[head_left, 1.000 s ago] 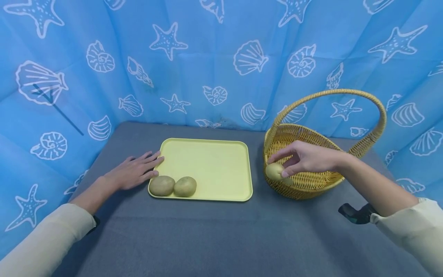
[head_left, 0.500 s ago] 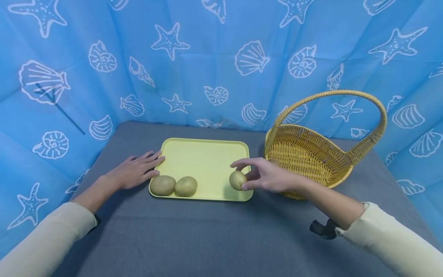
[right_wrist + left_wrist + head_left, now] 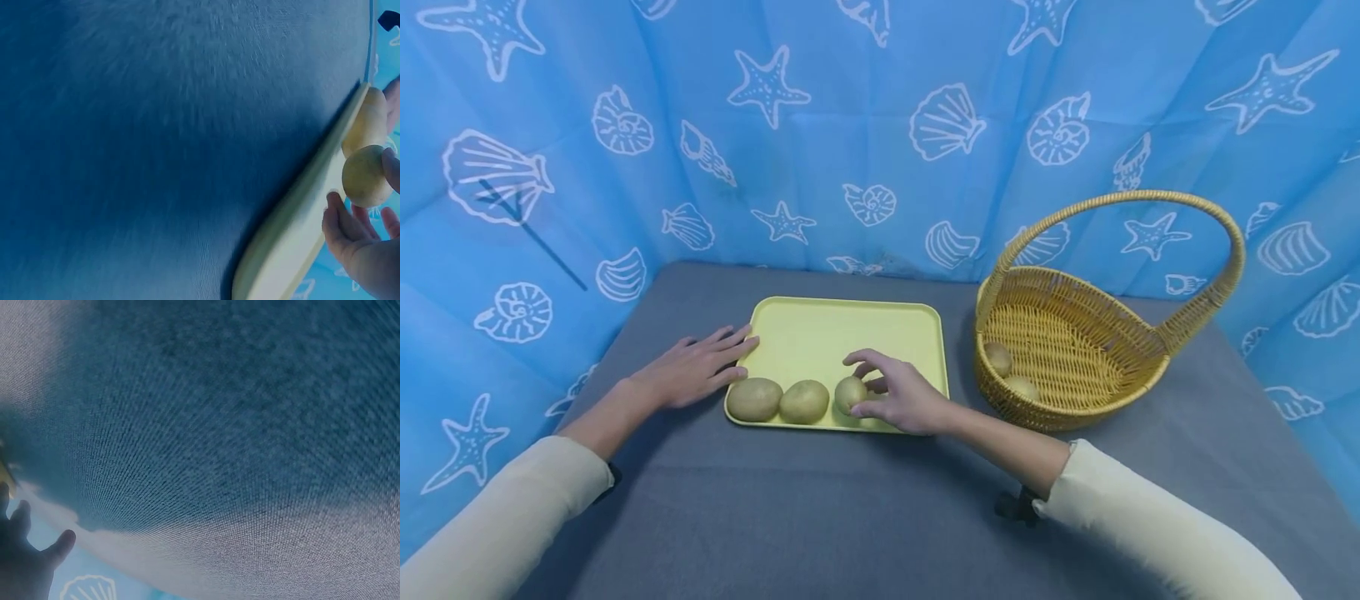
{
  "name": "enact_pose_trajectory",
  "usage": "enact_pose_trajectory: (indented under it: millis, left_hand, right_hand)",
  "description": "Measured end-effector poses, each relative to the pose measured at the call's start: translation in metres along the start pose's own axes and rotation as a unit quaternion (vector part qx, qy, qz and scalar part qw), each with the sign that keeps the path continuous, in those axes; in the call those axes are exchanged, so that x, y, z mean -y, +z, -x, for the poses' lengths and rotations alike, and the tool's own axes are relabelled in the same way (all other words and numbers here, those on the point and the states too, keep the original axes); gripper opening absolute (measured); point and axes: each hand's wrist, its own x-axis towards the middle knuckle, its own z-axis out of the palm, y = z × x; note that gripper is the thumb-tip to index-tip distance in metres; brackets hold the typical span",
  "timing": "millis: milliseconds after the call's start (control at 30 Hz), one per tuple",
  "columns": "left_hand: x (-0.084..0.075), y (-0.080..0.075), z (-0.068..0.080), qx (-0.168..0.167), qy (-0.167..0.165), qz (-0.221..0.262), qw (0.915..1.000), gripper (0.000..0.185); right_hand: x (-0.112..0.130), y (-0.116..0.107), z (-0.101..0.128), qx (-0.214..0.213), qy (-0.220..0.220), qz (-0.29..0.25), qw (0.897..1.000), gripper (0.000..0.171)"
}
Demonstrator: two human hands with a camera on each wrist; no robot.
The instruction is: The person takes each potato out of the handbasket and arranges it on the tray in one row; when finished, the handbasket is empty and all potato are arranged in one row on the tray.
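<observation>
Pinching a small tan potato (image 3: 850,393) on the yellow plastic tray (image 3: 850,329), the right hand (image 3: 901,398) curls round it; the left hand (image 3: 696,371) lies flat beside the tray.

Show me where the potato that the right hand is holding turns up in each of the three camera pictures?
Head: the held potato is low on the yellow tray, third in a row of potatoes, in the right hand.
Left wrist: not in it; only grey cloth and part of the left hand show.
Right wrist: at the right edge, by the fingers.
Shared landmark: the yellow tray's rim, seen in the head and right wrist views.
</observation>
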Motion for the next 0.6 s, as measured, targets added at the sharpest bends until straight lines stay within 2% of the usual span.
enact_pose_trajectory:
  millis: [167,600]
  left_hand:
    - [0.0009,-0.0005,-0.0009,-0.001,0.002,-0.002,1.0,0.062]
    - [-0.0008,-0.0014,-0.0016,0.007,0.0,0.007,0.9999,0.062]
  right_hand:
    - [-0.0028,0.008,-0.0065,0.007,-0.029,0.076,0.997,0.055]
    - [-0.0065,0.0107,-0.0022,0.021,-0.046,0.105,0.993,0.056]
